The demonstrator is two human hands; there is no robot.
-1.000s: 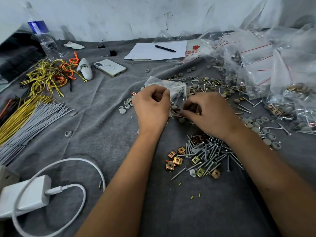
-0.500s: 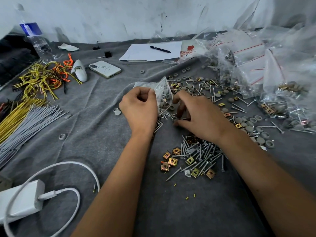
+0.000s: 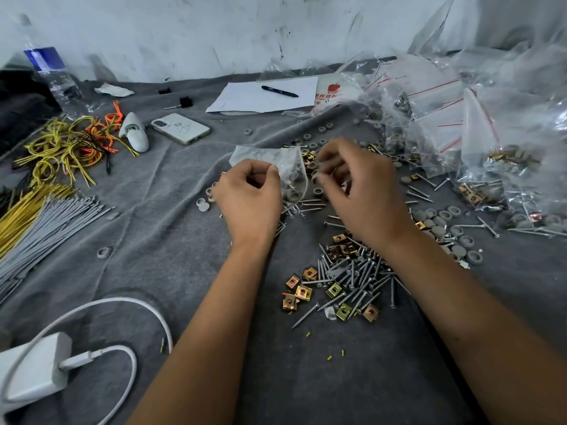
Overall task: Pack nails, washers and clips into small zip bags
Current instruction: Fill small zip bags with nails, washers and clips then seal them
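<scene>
Clutter lying on the grey cloth [image 3: 129, 240].
A pen [image 3: 279, 91] is resting on paper [image 3: 245, 99]; phone [image 3: 181, 128], bottle [image 3: 53, 78], wires [image 3: 64, 145] and charger [image 3: 30, 366] are sitting left.

My only view is the head camera, worn by the person and angled forward and down over both forearms onto the grey cloth [image 3: 129, 228] of the work surface. Its wide lens sits close: the left hand [image 3: 250, 196] and right hand [image 3: 365, 194] land near frame centre, the arms entering from the bottom edge. It faces a scuffed white wall [image 3: 214, 32] that crosses the top of the frame. The wide angle bows the edges, stretching the charger [image 3: 32, 368] at lower left. No second view overlaps this one.
</scene>
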